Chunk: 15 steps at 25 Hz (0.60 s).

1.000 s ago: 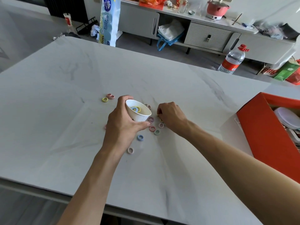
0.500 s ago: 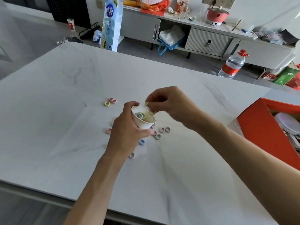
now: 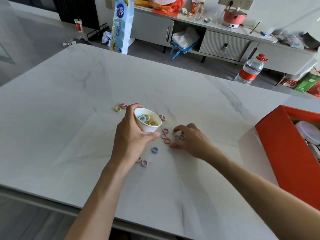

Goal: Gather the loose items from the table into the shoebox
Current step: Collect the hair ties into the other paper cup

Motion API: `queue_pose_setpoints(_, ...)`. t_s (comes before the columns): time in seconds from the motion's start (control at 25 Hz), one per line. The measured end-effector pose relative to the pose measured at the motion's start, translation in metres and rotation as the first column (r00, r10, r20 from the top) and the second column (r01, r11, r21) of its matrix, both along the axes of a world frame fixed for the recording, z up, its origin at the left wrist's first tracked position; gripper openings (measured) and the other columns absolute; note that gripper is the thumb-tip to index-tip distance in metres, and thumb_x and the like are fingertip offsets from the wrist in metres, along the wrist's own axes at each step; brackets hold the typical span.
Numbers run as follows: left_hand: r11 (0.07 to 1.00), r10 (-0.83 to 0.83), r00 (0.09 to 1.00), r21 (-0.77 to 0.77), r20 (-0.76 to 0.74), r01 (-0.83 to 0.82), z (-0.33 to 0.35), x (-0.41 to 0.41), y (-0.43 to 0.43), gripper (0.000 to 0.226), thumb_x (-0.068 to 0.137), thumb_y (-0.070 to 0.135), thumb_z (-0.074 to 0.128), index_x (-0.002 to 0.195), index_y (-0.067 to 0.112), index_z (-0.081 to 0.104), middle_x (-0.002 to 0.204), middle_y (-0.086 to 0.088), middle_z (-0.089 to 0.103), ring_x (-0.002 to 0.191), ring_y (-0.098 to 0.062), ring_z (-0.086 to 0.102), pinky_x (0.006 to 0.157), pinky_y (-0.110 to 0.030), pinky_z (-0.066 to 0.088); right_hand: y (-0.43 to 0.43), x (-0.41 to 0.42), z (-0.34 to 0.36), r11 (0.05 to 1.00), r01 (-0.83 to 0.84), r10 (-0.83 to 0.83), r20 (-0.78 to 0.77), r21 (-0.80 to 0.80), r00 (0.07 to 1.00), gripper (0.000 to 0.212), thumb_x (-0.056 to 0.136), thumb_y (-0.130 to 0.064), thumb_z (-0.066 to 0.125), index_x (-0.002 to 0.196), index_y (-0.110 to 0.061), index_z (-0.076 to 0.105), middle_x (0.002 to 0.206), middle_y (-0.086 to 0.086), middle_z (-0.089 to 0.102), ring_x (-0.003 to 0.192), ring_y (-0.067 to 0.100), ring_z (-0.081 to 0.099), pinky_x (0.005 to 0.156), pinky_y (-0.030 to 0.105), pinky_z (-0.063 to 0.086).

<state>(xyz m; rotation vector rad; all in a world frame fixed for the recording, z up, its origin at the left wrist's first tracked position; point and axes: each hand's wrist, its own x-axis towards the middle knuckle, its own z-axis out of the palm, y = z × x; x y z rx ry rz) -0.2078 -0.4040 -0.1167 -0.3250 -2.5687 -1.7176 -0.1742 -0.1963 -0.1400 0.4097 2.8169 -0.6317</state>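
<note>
While the left hand (image 3: 131, 135) grips the white paper cup (image 3: 147, 120), tilted with its mouth toward the camera just above the marble table (image 3: 69, 118), the right hand (image 3: 190, 141) is down on the tabletop with fingers curled over a small cluster of hair ties (image 3: 179, 136) — whether it has pinched one yet, can't tell, it's blurred. Inside the cup: one blue tie and at least two yellow ones. Between the two hands, three pink ties (image 3: 164, 135) lie close together on the surface. A lone blue tie (image 3: 154, 150) sits just below them, near the left thumb. Two pale pink ties (image 3: 143, 162) lie by the left wrist. Beyond the cup, a yellow tie (image 3: 118, 109) with a pink one beside it, and another pink pair (image 3: 162, 117) right of the rim. The orange shoebox (image 3: 284, 153) stands open at the right edge, well apart from both hands, white lids inside.
</note>
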Motion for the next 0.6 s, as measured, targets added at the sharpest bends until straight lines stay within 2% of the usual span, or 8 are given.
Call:
queue_pose_setpoints(0.08,1.0,0.007,1.0,-0.001,0.005,-0.007,-0.001,-0.001,-0.001,0.074,0.057,0.02,0.092,0.115,0.033,0.048,0.097,0.017,0.062,0.086,-0.005,0.058,0.066,-0.004,0.04,-0.012,0.0,-0.013,0.999,-0.021,0.015,-0.132,-0.046,0.991,0.033,0.075,-0.036,0.078,0.105,-0.029,0.065,0.098,-0.003,0.05,0.085,0.018,0.055,0.07,0.027,0.04)
queue_pose_setpoints(0.16,1.0,0.005,1.0,-0.003,0.002,-0.005,-0.003,-0.001,-0.002,0.074,0.057,0.019,0.092,0.116,0.031,0.049,0.097,0.016,0.062,0.087,-0.006,0.057,0.065,-0.003,0.039,-0.018,-0.005,-0.017,1.0,-0.031,0.03,-0.221,-0.002,0.975,0.013,0.078,-0.018,0.073,0.089,-0.022,0.067,0.085,-0.001,0.055,0.078,0.022,0.056,0.062,0.029,0.041)
queue_pose_setpoints(0.24,1.0,0.003,1.0,-0.002,0.003,-0.003,-0.003,-0.002,-0.004,0.074,0.058,0.019,0.091,0.117,0.031,0.049,0.096,0.017,0.062,0.085,-0.004,0.057,0.065,-0.002,0.038,-0.018,-0.008,-0.017,0.999,-0.035,0.043,-0.226,0.038,0.973,0.013,0.078,-0.007,0.065,0.077,-0.02,0.066,0.073,-0.002,0.057,0.07,0.023,0.055,0.053,0.026,0.037)
queue_pose_setpoints(0.4,1.0,-0.008,1.0,0.002,0.008,0.008,-0.004,-0.003,-0.005,0.075,0.058,0.02,0.091,0.119,0.03,0.049,0.096,0.017,0.061,0.087,-0.004,0.058,0.066,-0.003,0.04,-0.012,-0.008,-0.013,0.999,-0.004,-0.003,-0.148,-0.051,0.989,0.017,0.078,-0.006,0.066,0.071,-0.022,0.068,0.066,-0.007,0.062,0.061,0.011,0.058,0.047,0.009,0.035)
queue_pose_setpoints(0.52,1.0,-0.007,1.0,-0.007,0.006,0.007,-0.004,-0.004,-0.006,0.076,0.057,0.022,0.092,0.119,0.031,0.048,0.094,0.019,0.059,0.085,-0.006,0.057,0.065,-0.002,0.039,-0.003,-0.008,-0.005,0.983,0.089,-0.115,-0.161,-0.159,0.98,0.015,0.081,-0.009,0.07,0.073,-0.022,0.068,0.068,-0.002,0.067,0.053,0.007,0.06,0.049,0.011,0.042)
queue_pose_setpoints(0.6,1.0,0.002,1.0,-0.011,0.009,-0.001,-0.005,-0.004,-0.007,0.076,0.057,0.023,0.092,0.118,0.032,0.048,0.093,0.02,0.059,0.082,0.001,0.057,0.063,0.0,0.037,0.0,-0.009,0.0,0.961,0.116,-0.164,-0.181,-0.251,0.97,0.012,0.082,-0.012,0.072,0.078,-0.022,0.067,0.071,-0.001,0.068,0.049,0.006,0.06,0.046,0.012,0.043)
